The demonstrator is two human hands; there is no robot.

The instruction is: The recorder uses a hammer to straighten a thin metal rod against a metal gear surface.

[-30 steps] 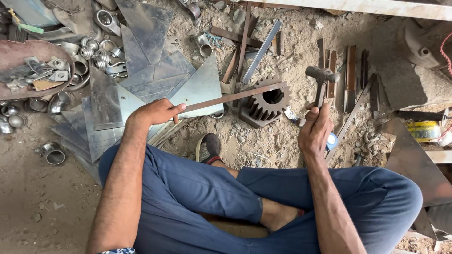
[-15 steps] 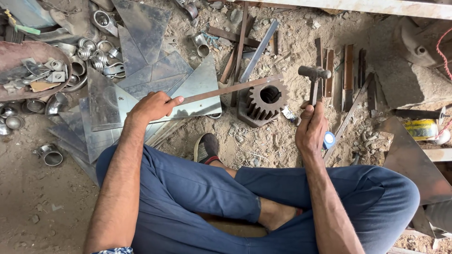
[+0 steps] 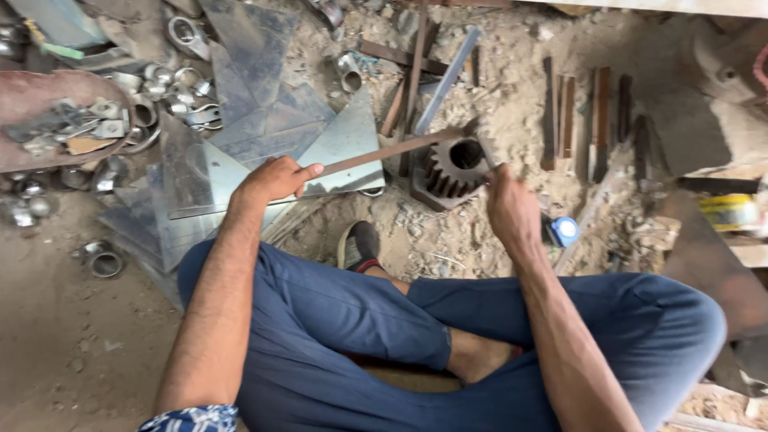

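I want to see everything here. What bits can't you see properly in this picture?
- Head view: right hand is motion-blurred, so its hammer can't be made out.
- Long rusty flat metal bar: its far end is lost in that blur at the dark toothed steel gear.
- Left hand: fingers curl under, hiding the grip.

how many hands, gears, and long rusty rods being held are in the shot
hands: 2 (left hand, right hand)
toothed gear: 1
rusty flat rod gripped by the left hand: 1
total: 4
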